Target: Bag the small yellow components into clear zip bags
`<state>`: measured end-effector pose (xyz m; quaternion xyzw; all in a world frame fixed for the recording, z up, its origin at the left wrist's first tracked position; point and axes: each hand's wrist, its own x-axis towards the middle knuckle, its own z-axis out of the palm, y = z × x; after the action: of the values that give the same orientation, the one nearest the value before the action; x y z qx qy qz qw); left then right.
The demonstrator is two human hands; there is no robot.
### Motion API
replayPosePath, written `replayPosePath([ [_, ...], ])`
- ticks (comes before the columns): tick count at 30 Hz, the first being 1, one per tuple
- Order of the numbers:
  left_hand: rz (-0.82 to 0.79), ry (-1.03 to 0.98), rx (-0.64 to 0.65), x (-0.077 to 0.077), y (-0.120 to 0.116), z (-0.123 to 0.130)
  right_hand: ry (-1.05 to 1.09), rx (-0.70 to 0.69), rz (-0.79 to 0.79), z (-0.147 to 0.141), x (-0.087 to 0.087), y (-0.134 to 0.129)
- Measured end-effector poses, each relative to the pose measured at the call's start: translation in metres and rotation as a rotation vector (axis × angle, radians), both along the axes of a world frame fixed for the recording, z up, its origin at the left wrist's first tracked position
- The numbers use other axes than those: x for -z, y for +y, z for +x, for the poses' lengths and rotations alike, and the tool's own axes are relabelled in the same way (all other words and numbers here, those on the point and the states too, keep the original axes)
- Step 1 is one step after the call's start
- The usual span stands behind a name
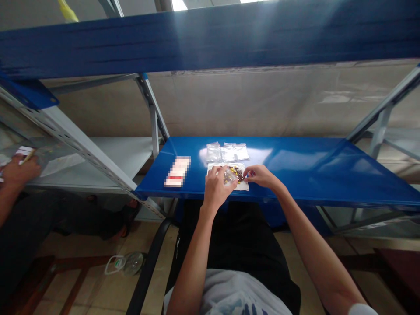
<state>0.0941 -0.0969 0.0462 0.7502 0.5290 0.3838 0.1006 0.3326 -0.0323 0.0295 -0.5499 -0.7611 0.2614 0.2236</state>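
My left hand [217, 186] grips a small clear plastic bag [230, 176] with small dark and yellow pieces showing in or through it. Under and behind the bag, a pile of small brown and yellow pieces [235, 169] lies on a white sheet [243, 185]; they look like capsules but are too small to tell. At the pile's right side, my right hand [260, 176] has thumb and fingers pinched together, with a tiny dark piece perhaps at the tips. Behind the sheet are flat clear zip bags, one [214, 152] on the left and others [235, 152] beside it.
A blurred-out white and red card [177, 171] lies left on the blue shelf [308, 170]. A blue beam [210, 39] crosses overhead, and grey metal posts [88, 144] stand at the side. Another person's hand [21, 170] works far left. A clear jug [133, 262] stands on the floor.
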Motion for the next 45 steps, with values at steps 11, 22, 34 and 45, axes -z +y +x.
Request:
replayPosePath([
  [11, -0.054, -0.013, 0.063, -0.005, 0.001, -0.004, 0.081, -0.081, -0.019, 0.004, -0.004, -0.002],
  [22, -0.069, -0.02, 0.109, -0.002, -0.001, 0.002, 0.248, -0.135, -0.094, -0.007, -0.032, -0.016],
  [34, -0.094, -0.197, 0.242, -0.005, -0.002, 0.001, 0.21, -0.239, 0.038, -0.031, -0.051, -0.032],
  [45, -0.061, -0.237, 0.205, 0.0, 0.006, -0.012, -0.098, 0.048, 0.204, -0.01, -0.016, -0.009],
])
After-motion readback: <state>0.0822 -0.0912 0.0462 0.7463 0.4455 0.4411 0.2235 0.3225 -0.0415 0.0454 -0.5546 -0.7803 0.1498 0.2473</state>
